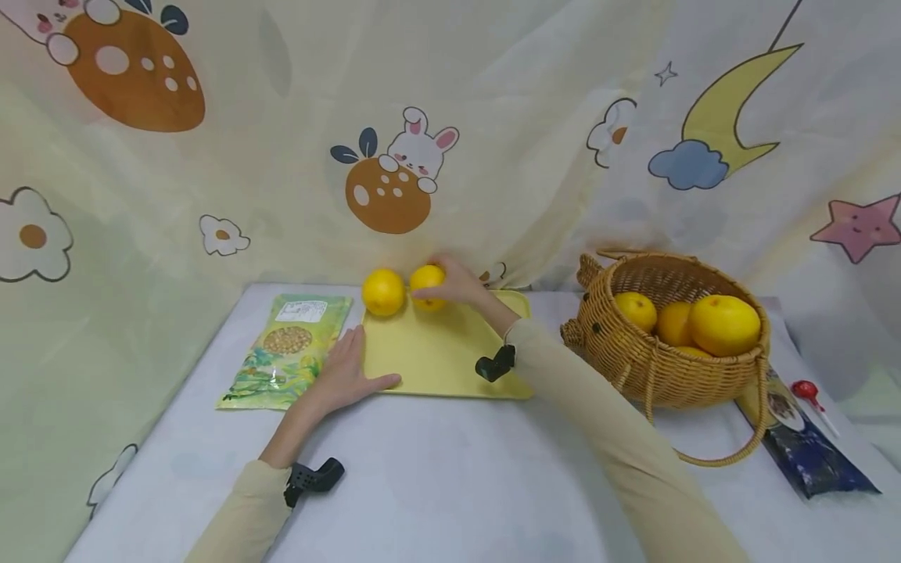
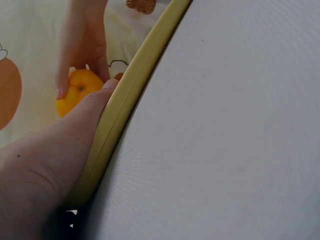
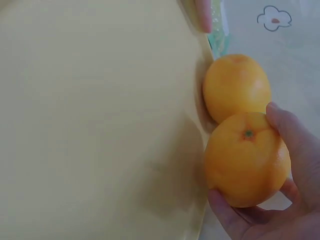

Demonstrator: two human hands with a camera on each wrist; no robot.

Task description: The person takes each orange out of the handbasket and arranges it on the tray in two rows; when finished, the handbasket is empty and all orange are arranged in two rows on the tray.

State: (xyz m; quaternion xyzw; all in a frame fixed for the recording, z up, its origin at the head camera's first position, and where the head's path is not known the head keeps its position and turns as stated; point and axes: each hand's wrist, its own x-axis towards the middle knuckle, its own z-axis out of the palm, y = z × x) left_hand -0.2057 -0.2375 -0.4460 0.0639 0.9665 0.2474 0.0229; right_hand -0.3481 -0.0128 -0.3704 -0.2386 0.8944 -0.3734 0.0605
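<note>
My right hand [image 1: 461,285] grips an orange [image 3: 245,160] at the back edge of a yellow tray [image 1: 436,352]. In the right wrist view its fingers and thumb curl around the fruit, whose green stem spot shows. A second orange [image 1: 383,292] sits at the tray's back left corner, right beside the held one. My left hand [image 1: 345,375] rests at the tray's front left corner, fingers straight along the left side and thumb spread over the front rim. In the left wrist view the thumb [image 2: 95,102] lies against the tray's rim.
A wicker basket [image 1: 633,367] holding several oranges stands on the right, its handle hanging forward. Under and beside it lie a dark blue packet [image 1: 809,453] and a red lollipop [image 1: 805,389]. Left of the tray lies a green-yellow bag [image 1: 281,360]. A printed curtain hangs behind.
</note>
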